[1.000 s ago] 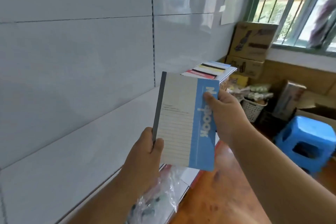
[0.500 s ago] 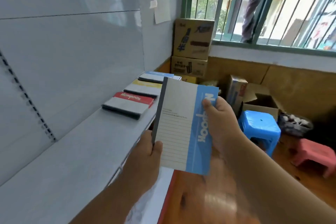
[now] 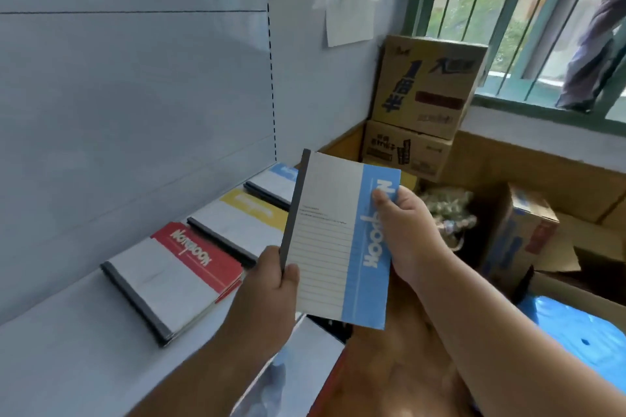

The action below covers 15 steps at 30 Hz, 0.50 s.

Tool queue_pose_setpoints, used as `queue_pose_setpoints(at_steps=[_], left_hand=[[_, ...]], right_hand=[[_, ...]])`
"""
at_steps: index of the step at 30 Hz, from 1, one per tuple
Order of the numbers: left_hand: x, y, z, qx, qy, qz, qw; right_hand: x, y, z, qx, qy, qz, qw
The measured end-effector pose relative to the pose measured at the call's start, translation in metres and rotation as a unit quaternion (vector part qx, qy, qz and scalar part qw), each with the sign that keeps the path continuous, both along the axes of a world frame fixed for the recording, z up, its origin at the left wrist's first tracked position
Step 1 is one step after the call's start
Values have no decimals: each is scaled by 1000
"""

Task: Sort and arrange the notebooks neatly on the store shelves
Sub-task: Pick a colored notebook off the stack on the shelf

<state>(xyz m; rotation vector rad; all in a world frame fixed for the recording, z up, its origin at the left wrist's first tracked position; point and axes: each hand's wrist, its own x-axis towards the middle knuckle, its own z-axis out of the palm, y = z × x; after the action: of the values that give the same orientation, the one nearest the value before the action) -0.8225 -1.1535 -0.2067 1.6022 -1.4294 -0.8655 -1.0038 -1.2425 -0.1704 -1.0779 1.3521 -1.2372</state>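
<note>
Both hands hold a blue notebook [image 3: 342,240] up above the white shelf [image 3: 67,359]: left hand [image 3: 271,284] pinches its dark spine, right hand [image 3: 410,230] grips the blue edge. Red [image 3: 176,278], yellow [image 3: 240,220] and blue [image 3: 276,179] notebook piles lie flat there, cardboard boxes [image 3: 426,91] stacked by the barred window [image 3: 508,10]

A small shop's stockroom corner: white display shelf [image 3: 84,349], stacked cardboard cartons [image 3: 426,85], barred window [image 3: 508,10].

Left hand [image 3: 271,284] raised from lower left, thumb pinching the blue notebook [image 3: 338,247] at its dark spine. Right hand [image 3: 411,234] reaching in from lower right, thumb across the blue cover band, forearm extended.
</note>
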Motion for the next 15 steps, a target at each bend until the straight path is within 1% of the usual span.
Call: queue_pose_setpoints(at_steps=[3,6,8,11,13,14,15], left_hand=[[1,-53,-2,6,-16,61,998],[7,-108,-7,38,-49,73,995],[9,-136,-8,75,-55,87,992],[6,-172,-4,123,-20,95,988],[4,-195,-5,163,-26,107,981],[2,-206,-8,177,-28,121,976],[0,-216,-13,187,-31,142,972]], right_hand=[[11,-72,-14,16,-2,49,999],[18,-140,-24,38,14,96,995],[22,-184,-27,44,80,132,987],[30,-247,-27,10,215,182,960],[42,-284,-28,-6,285,223,932],[50,-302,-30,-7,320,254,913],[58,-317,-32,-7,363,294,884]])
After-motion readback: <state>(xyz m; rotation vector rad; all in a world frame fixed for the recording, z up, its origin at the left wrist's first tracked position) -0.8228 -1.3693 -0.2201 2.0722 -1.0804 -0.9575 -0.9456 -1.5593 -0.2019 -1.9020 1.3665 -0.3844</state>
